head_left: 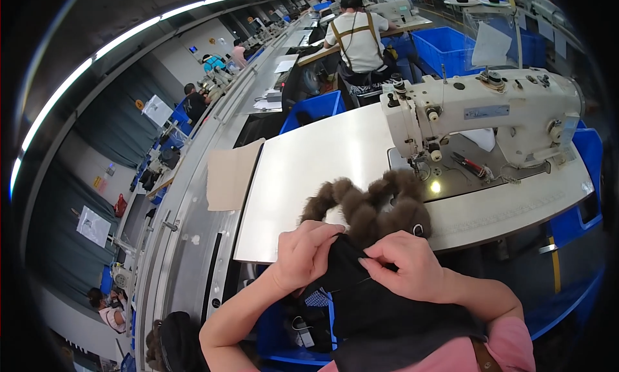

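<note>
My left hand (303, 253) and right hand (405, 262) are close together but apart, both working on a dark cloth (351, 259) stretched between them, just above my lap. My left forearm rises from seven o'clock, bent at the wrist so that the hand points toward two; its thumb and forefinger pinch the cloth's upper edge, and the other fingers curl in toward the palm. My right forearm slants in from four o'clock, the elbow out wide in a pink sleeve (509, 343), and this hand points toward ten. Its thumb and forefinger also pinch the cloth, a little lower than the left, with a small gap between thumb and palm.

Just past my fingertips, at twelve o'clock, a brown furry piece (361, 211) lies bunched on the near edge of the white table (309, 153); whether it is joined to the cloth I cannot tell. The sewing machine (477, 107) stands between one and two o'clock, red-handled snips (472, 166) at two, a beige cloth (233, 175) at ten.
</note>
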Action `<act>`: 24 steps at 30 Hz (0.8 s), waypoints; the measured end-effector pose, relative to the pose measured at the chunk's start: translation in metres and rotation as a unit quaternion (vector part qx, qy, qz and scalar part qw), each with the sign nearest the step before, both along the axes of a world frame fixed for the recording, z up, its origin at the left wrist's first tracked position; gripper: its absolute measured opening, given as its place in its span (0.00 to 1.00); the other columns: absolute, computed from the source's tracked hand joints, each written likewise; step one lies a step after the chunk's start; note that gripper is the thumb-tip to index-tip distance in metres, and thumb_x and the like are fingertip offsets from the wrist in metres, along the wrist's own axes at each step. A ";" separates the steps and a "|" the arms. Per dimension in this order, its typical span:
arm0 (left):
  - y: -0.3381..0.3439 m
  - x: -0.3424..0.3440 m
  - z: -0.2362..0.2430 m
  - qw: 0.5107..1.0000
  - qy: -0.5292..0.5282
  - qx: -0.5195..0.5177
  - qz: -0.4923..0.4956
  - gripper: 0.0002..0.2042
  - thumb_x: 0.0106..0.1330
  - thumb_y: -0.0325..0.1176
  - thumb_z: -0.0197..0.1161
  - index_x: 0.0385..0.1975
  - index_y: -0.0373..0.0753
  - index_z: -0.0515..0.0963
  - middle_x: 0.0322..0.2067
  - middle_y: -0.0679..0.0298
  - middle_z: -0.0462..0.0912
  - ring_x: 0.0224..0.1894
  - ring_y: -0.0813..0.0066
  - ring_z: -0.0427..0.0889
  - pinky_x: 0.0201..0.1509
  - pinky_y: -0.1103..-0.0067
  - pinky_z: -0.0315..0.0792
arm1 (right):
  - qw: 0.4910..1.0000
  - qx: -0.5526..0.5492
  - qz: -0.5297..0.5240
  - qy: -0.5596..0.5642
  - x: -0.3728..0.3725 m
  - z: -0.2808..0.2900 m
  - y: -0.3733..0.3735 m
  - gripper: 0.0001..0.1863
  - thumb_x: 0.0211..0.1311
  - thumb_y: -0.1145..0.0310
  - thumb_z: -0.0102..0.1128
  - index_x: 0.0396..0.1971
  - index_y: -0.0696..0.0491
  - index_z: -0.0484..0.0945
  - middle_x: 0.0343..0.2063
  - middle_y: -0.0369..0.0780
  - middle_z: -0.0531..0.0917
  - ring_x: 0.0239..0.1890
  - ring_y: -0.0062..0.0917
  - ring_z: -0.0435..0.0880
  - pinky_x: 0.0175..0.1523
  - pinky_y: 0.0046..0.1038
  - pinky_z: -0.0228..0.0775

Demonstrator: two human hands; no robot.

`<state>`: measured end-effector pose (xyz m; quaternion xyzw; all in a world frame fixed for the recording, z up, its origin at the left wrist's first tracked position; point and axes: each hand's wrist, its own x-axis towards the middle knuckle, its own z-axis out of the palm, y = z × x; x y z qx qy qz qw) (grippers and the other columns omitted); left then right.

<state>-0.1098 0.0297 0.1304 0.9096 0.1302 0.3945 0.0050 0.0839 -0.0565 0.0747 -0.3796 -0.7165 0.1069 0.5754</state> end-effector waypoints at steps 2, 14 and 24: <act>0.002 -0.001 0.007 0.999 0.028 0.031 -0.001 0.14 0.56 0.18 0.64 0.42 0.38 0.77 0.26 0.61 0.80 0.21 0.64 0.79 0.20 0.78 0.70 | 0.998 -0.064 0.015 0.018 -0.004 0.011 0.001 0.09 0.57 0.68 0.66 0.35 0.55 0.80 0.16 0.38 0.80 0.20 0.31 0.80 0.28 0.31 0.72; -0.013 0.001 0.028 0.781 0.035 -0.621 -0.057 0.10 0.69 0.29 0.61 0.45 0.32 0.80 0.35 0.68 0.82 0.40 0.85 0.77 0.44 0.85 0.71 | 1.000 -0.023 -0.012 0.017 -0.006 -0.013 -0.006 0.07 0.61 0.67 0.63 0.33 0.54 0.76 0.13 0.40 0.77 0.16 0.34 0.79 0.21 0.32 0.69; -0.018 0.010 0.008 0.884 0.017 -0.467 0.008 0.05 0.69 0.27 0.61 0.38 0.31 0.79 0.29 0.67 0.78 0.33 0.85 0.74 0.38 0.86 0.68 | 0.996 -0.067 0.016 0.062 -0.001 -0.016 -0.005 0.08 0.62 0.67 0.64 0.34 0.54 0.76 0.14 0.40 0.77 0.16 0.32 0.80 0.20 0.30 0.68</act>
